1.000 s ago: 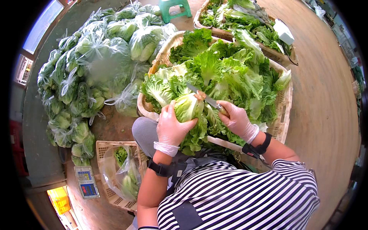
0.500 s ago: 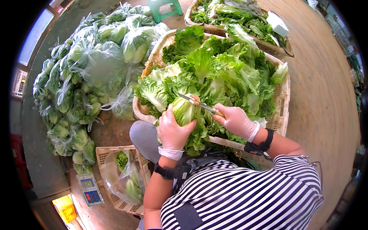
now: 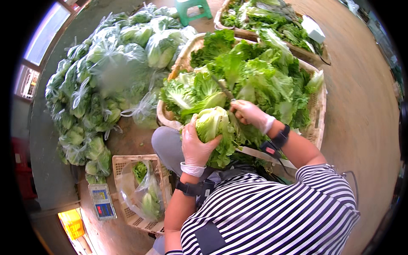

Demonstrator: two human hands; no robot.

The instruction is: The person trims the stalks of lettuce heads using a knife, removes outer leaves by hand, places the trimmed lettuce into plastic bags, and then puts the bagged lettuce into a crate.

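A pale green head of lettuce [image 3: 211, 124] sits in my gloved left hand [image 3: 196, 147], its thumb and fingers wrapped round the near side. Loose leaves hang from the head's right side. Just to the right, my gloved right hand [image 3: 251, 115] is closed on a knife [image 3: 222, 87], whose blade points up and to the left, apart from the held head. Whether the right fingertips also touch a leaf, I cannot tell. Beyond both hands, a large cream plastic crate [image 3: 315, 123] is heaped with loose lettuce leaves [image 3: 267, 80].
Bagged heads of lettuce [image 3: 85, 102] are piled at the left. A smaller crate [image 3: 123, 159] with a clear bag and greens stands near my left knee, beside a scale [image 3: 102, 203]. Farther off are a green stool [image 3: 193, 12] and another crate of leaves [image 3: 276, 23].
The knife has come off the lettuce's cut end and its blade has swung upward. My right hand has moved closer to the head's right side. The brown piece at the blade no longer shows.
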